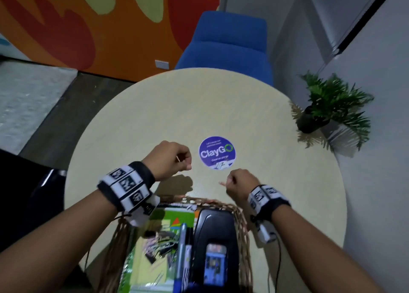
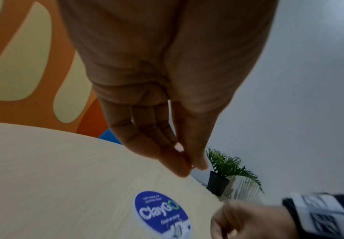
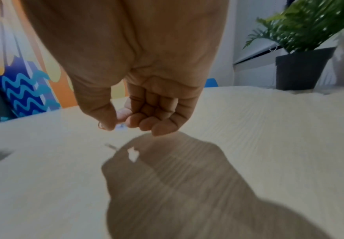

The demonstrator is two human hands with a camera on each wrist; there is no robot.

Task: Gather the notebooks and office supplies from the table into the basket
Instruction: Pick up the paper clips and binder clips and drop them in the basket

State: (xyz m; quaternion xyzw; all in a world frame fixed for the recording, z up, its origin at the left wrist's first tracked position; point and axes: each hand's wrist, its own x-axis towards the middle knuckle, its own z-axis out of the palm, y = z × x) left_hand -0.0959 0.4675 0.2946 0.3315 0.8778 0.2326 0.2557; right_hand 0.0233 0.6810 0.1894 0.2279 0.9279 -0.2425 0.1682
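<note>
A round pale wood-grain table (image 1: 221,106) carries a round purple sticker (image 1: 217,152) reading "ClayGo" near its middle. A blue upholstered chair (image 1: 228,42) stands at the far side. A green fern in a black pot (image 1: 314,118) sits at the table's right edge by a grey wall (image 1: 376,60). An orange, red and cream mural (image 1: 88,20) covers the left wall, above dark flooring (image 1: 73,93).

**Around the round table**

A blue chair (image 1: 228,42) stands behind the table (image 1: 155,106). A round purple sticker (image 1: 217,152) lies near the table's middle. A green plant in a black pot (image 1: 309,120) stands at the right edge. The wall (image 1: 88,15) is painted orange, red and yellow.
</note>
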